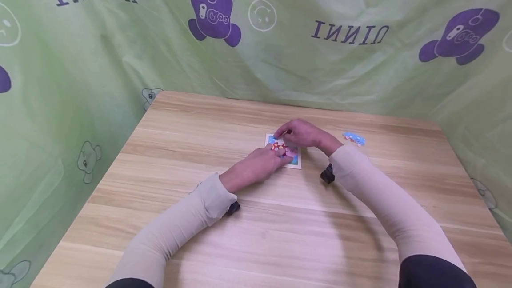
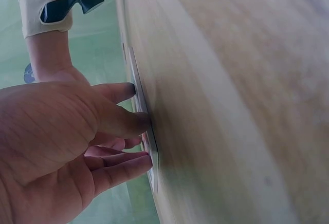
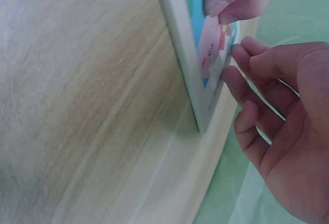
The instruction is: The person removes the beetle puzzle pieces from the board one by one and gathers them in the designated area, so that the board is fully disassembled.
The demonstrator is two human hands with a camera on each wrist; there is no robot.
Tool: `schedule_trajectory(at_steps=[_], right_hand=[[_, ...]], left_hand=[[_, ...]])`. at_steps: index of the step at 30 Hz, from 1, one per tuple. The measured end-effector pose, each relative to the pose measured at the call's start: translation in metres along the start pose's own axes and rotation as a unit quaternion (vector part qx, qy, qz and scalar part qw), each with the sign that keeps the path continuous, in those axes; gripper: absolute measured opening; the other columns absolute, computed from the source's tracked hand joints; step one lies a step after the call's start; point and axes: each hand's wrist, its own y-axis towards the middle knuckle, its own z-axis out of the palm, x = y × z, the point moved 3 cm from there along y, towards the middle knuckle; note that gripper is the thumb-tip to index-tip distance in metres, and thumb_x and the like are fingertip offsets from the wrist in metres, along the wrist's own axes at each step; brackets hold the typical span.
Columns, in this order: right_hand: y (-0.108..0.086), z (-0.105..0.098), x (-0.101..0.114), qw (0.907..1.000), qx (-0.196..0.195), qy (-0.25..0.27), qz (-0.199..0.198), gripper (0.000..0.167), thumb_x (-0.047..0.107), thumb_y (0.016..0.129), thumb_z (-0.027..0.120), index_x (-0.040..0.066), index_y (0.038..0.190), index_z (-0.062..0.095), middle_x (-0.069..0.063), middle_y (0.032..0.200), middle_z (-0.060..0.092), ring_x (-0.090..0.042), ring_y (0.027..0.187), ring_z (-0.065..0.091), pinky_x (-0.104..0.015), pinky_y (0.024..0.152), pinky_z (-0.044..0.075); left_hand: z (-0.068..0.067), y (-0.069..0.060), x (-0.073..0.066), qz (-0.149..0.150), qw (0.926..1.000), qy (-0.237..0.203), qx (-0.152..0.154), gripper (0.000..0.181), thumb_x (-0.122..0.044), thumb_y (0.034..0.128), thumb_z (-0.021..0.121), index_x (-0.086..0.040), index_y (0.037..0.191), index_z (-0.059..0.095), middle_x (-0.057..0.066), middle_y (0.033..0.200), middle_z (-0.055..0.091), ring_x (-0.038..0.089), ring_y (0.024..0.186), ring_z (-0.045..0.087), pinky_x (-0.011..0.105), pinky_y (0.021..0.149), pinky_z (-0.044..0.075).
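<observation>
Backdrop (image 1: 292, 70): green fabric, creased, printed with purple capsule-shaped figures, purple lettering and pale outlined faces; hangs behind and to both sides of the table.

Table (image 1: 260, 239): light wood-grain top, pale and brown streaks running across it.

Sleeves, two: left sleeve (image 1: 182, 223) and right sleeve (image 1: 382, 203), both beige, each meeting black cloth at its lower end in the head view.

Left hand (image 1: 261, 163): palm down, fingers extended over the near part of the puzzle board, fingertips resting on it; nothing enclosed in the grasp.

Right hand (image 1: 301, 133): bent over the far part of the same board, fingers loosely curved, fingertips touching it in the right wrist view; whether they pinch a piece cannot be told.

Puzzle board (image 3: 189, 64): thin, white-bordered, lying flat on the table beneath both hands, its face partly covered by them; visible picture in pink, red, blue and green.

Wrist devices, two: black left device (image 1: 233, 208) at the left cuff, black right device (image 1: 328, 174) at the right cuff.

Loose puzzle piece (image 1: 354, 138): irregular outline, mostly blue; lies on the table to the right of the board, apart from it, just beyond the right wrist.
</observation>
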Motion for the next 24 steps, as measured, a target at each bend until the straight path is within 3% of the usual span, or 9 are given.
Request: schedule_trajectory(at_steps=[6, 12, 19, 24], right_hand=[[-0.0021, -0.0012, 0.0028, 0.9996, 0.004, 0.018, -0.021, 0.03, -0.001, 0.099, 0.058, 0.004, 0.123, 0.075, -0.01, 0.124, 0.072, -0.024, 0.111, 0.062, -0.045, 0.099, 0.047], [-0.0019, -0.0002, 0.0, 0.9984, -0.001, 0.056, 0.0, 0.03, -0.002, 0.1, 0.055, 0.003, 0.123, 0.073, -0.009, 0.124, 0.071, -0.025, 0.117, 0.06, -0.046, 0.104, 0.044], [0.0009, 0.0055, 0.0044, 0.9926, 0.022, 0.119, 0.008, 0.029, 0.001, 0.102, 0.053, -0.002, 0.127, 0.067, -0.011, 0.119, 0.07, -0.025, 0.107, 0.063, -0.04, 0.096, 0.048], [0.0047, 0.0055, 0.0047, 0.9914, -0.012, 0.127, 0.03, 0.028, 0.0, 0.102, 0.051, -0.003, 0.124, 0.068, -0.012, 0.115, 0.069, -0.025, 0.098, 0.063, -0.038, 0.09, 0.05]], left_hand=[[-0.0002, 0.0004, 0.0014, -0.004, 0.9999, 0.005, 0.012, 0.057, -0.004, 0.102, 0.061, -0.02, 0.155, 0.05, 0.009, 0.156, 0.047, 0.027, 0.142, 0.044, 0.042, 0.107, 0.045], [-0.0018, 0.0008, 0.0016, -0.009, 0.9998, -0.014, 0.009, 0.052, -0.006, 0.1026, 0.062, -0.021, 0.152, 0.054, 0.008, 0.154, 0.049, 0.028, 0.138, 0.048, 0.043, 0.103, 0.049], [-0.0023, -0.0002, 0.0027, -0.009, 0.9998, -0.013, 0.009, 0.054, -0.004, 0.1022, 0.062, -0.021, 0.153, 0.053, 0.007, 0.157, 0.046, 0.027, 0.142, 0.044, 0.044, 0.106, 0.047], [-0.0034, -0.0008, 0.0025, -0.005, 0.9999, -0.016, 0.005, 0.054, -0.002, 0.1014, 0.061, -0.02, 0.152, 0.053, 0.007, 0.157, 0.045, 0.027, 0.141, 0.046, 0.044, 0.105, 0.048]])
